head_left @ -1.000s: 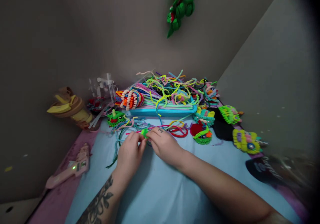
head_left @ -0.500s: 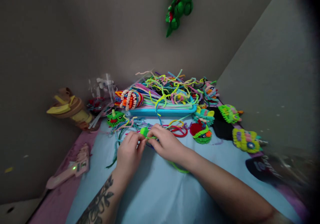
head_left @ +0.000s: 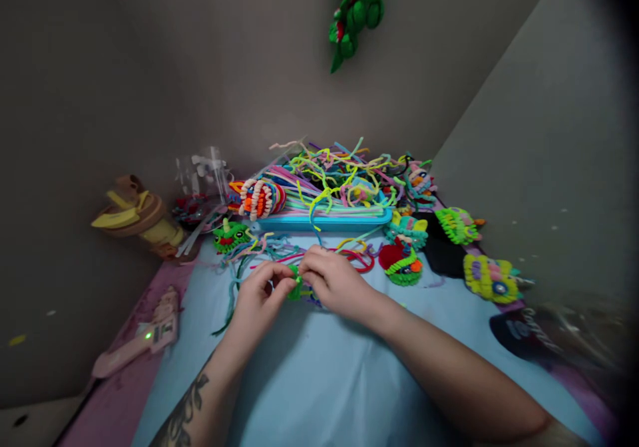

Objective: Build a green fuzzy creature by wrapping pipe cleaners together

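Between my hands is a small bright green pipe-cleaner piece (head_left: 295,290), mostly covered by fingers. My left hand (head_left: 262,295) pinches its left side with thumb and forefinger. From the right, my right hand (head_left: 335,282) closes its fingertips on the upper part of the same green piece. Both hands are just above the light blue table cover (head_left: 309,380). Behind them lie loose pipe cleaners (head_left: 269,242) in several colours and a red looped one (head_left: 367,261).
A blue tray (head_left: 324,222) heaped with pipe cleaners stands at the back. Pipe-cleaner figures flank it, among them a green one (head_left: 230,235) and a red-green one (head_left: 401,264). A pink glue gun (head_left: 150,334) lies left, a dark cap (head_left: 522,334) right.
The green piece has turned and moved slightly down between my fingers. My left hand has shifted a little right. The green strand that hung under my right wrist is mostly out of sight.
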### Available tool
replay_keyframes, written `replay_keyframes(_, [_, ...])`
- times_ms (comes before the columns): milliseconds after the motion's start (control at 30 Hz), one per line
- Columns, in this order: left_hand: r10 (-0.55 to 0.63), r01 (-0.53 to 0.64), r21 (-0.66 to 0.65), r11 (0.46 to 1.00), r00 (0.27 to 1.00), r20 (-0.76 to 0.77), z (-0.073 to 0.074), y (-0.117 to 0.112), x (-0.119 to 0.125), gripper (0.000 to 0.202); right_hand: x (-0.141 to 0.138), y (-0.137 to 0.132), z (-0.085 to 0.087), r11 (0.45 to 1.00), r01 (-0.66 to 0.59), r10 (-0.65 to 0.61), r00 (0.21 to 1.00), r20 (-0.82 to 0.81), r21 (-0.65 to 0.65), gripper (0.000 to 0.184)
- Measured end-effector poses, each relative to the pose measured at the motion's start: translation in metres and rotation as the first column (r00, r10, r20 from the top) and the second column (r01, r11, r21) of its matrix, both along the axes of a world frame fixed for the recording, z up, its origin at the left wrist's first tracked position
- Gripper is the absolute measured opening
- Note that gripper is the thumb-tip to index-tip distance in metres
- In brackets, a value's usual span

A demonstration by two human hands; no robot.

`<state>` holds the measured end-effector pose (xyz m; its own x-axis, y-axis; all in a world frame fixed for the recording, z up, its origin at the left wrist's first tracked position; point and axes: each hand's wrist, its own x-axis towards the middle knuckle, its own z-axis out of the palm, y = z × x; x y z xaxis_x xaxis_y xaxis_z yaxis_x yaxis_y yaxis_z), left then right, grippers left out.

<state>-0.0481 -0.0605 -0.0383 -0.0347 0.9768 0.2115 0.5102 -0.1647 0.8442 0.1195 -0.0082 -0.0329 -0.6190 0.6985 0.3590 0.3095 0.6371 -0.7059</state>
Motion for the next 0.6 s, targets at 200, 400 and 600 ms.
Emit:
replay_keyframes(200, [0.017, -0.014, 0.066, 0.998, 0.999, -0.041, -0.003, -0.002, 0.003, 0.006, -0.004, -0.009, 0.000, 0.997, 0.057, -0.061, 0.994, 0.090, 0.053, 0.017])
replay_keyframes(400, [0.051, -0.039, 0.117, 0.992, 0.993, -0.102, -0.007, -0.004, 0.004, 0.004, -0.006, -0.010, -0.001, 0.995, 0.101, -0.102, 0.990, 0.099, 0.018, 0.015])
replay_keyframes(600, [0.049, -0.039, 0.101, 0.994, 0.993, -0.103, -0.008, -0.004, 0.004, 0.009, -0.004, -0.006, 0.000, 0.995, 0.101, -0.102, 0.980, 0.168, 0.013, 0.019])
